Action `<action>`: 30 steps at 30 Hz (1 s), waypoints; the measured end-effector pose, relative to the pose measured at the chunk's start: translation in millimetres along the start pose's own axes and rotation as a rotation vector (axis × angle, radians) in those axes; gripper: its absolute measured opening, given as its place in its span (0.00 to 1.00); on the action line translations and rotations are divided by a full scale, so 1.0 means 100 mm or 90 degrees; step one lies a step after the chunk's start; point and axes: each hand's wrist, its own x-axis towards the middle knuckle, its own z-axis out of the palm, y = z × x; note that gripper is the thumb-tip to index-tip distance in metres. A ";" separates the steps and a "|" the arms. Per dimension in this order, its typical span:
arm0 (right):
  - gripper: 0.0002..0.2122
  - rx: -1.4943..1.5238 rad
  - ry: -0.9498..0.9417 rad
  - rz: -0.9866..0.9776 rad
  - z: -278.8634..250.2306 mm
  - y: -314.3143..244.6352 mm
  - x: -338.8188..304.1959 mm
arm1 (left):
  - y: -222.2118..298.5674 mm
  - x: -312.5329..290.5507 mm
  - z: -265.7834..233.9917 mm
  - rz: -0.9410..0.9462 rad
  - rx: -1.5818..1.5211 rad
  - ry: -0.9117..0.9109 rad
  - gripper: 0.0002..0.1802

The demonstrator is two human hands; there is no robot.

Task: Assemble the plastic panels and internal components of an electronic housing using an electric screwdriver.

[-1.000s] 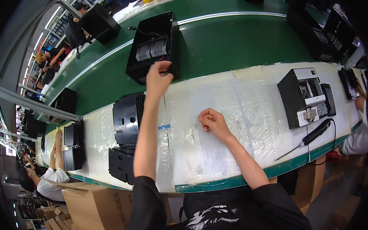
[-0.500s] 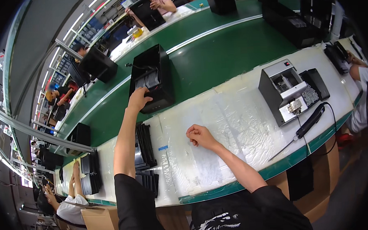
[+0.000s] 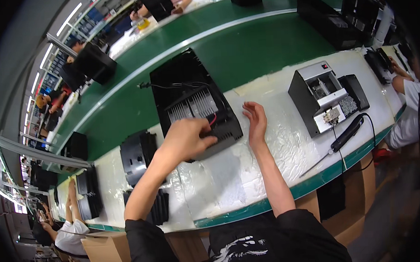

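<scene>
Factory assembly line. Green conveyor belt (image 3: 267, 45) past both hands, black cases (image 3: 227, 136) along it. Right of the right hand (image 3: 256, 121): screw dispenser (image 3: 308, 97), power screwdriver (image 3: 349, 135). Left of the left hand (image 3: 184, 138): another worker (image 3: 73, 237) at the same bench (image 3: 311, 166).

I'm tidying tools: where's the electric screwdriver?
The electric screwdriver lies at right in the head view, between the screw feeder and the green bench edge.

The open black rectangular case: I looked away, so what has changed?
The case has come toward the person, from the green belt partly over the white film-covered bench, the left hand at its near end. The right hand moved forward beside it and uncurled. The grey boxy machine and black corded screwdriver stayed.
</scene>
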 end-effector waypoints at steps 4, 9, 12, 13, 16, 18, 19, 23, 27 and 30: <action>0.16 0.080 -0.074 0.067 0.00 -0.05 0.02 | 0.46 -0.74 0.20 -0.039 -0.002 0.001 0.11; 0.18 0.180 -0.046 0.116 -0.07 -0.13 0.06 | 0.71 -1.23 0.61 -0.068 -0.142 0.079 0.11; 0.19 0.125 -0.076 0.104 0.03 -0.15 -0.02 | 0.81 -1.45 0.84 -0.025 -0.197 0.133 0.11; 0.19 0.096 -0.086 0.068 0.05 -0.14 -0.03 | 0.85 -1.49 0.87 -0.023 -0.171 0.193 0.11; 0.20 0.034 -0.112 -0.040 0.05 -0.33 0.01 | 0.82 -1.52 0.95 -0.025 -0.169 0.272 0.11; 0.18 -0.040 -0.128 -0.105 0.16 -0.61 0.01 | 0.80 -1.52 0.97 0.039 -0.140 0.291 0.10; 0.17 -0.073 -0.126 -0.128 0.24 -0.78 -0.03 | 0.81 -1.53 0.98 0.036 -0.151 0.294 0.10; 0.14 -0.273 -0.313 -0.097 0.71 -1.20 -0.17 | 0.79 -1.48 0.94 0.102 -0.156 0.273 0.10; 0.16 -0.689 -0.625 -0.121 1.19 -0.91 -0.35 | 0.78 -1.38 1.01 0.079 -0.152 0.334 0.09; 0.22 -0.976 -0.678 -0.156 1.29 -0.73 -0.45 | 0.78 -1.38 1.04 0.061 -0.132 0.361 0.07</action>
